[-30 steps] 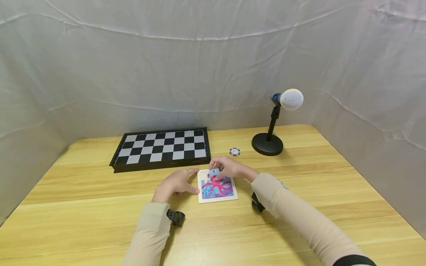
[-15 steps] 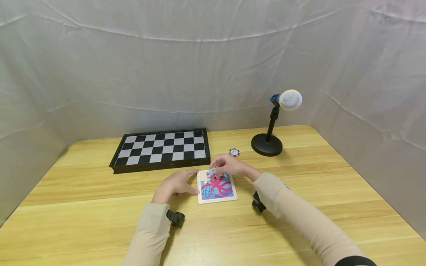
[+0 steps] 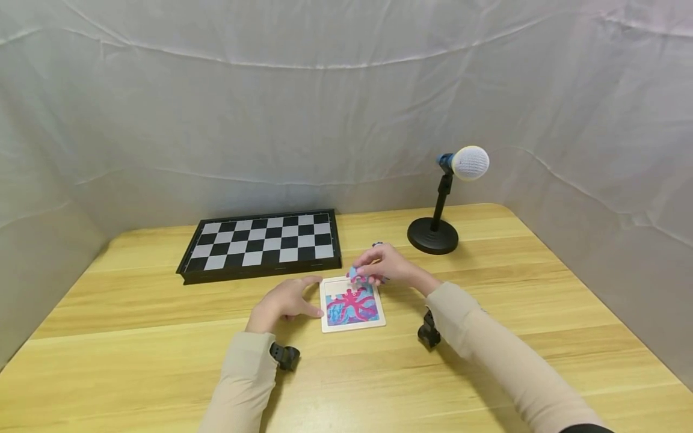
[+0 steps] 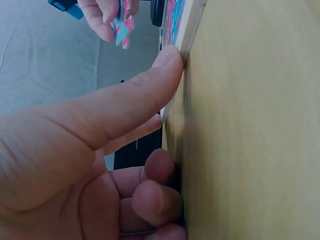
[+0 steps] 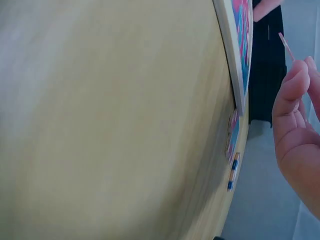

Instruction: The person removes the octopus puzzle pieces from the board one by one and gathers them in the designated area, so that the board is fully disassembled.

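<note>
An octopus jigsaw puzzle in a pale tray (image 3: 346,328) lies on the table, with bare backing showing along its upper left. My left hand (image 3: 284,300) touches the tray's left side, the index finger at the far corner and the thumb (image 4: 167,60) against the edge; its other fingers curl loosely beside it. Between thumb and fingers, my right hand (image 3: 387,264) pinches a blue and pink puzzle piece (image 3: 354,273), seen edge-on in the right wrist view. That piece is held above the tray's far edge. Loose puzzle pieces (image 5: 233,135) lie on the table just past the tray.
A folded chessboard case (image 3: 262,243) stands behind the puzzle to the left. Mostly behind the right hand is a poker chip (image 3: 376,244), better seen as a chip (image 5: 234,171) in the right wrist view. A microphone on a round-based stand (image 3: 433,236) is at back right.
My right hand has lifted the puzzle piece off the upper part of the puzzle and carried it slightly right and away. My left hand has stayed at the tray's left edge.
</note>
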A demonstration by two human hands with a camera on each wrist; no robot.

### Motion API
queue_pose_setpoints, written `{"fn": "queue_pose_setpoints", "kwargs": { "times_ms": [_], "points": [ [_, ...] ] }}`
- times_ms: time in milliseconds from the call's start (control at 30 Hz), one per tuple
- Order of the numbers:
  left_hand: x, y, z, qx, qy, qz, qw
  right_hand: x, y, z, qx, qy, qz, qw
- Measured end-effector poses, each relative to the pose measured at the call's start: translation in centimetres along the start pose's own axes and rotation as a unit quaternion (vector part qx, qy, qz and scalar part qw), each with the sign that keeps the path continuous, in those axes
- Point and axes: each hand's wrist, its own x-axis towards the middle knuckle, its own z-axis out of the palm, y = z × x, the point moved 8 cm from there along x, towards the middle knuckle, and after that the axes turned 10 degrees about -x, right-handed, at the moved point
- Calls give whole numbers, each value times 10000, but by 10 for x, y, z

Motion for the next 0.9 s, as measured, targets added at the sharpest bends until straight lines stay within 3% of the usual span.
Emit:
{"fn": "queue_pose_setpoints", "kwargs": {
  "times_ms": [333, 533, 900],
  "points": [
    [-1, 0, 0, -8, -1, -21, 10000, -6, 8, -17, 364, 111, 3, 9993],
    [-1, 0, 0, -31, 17, 2, 10000, -16, 14, -37, 361, 423, 106, 9984],
    [-1, 0, -1, -90, 18, 13, 10000, -26, 41, -61, 484, 613, 407, 9961]
  ]
}}
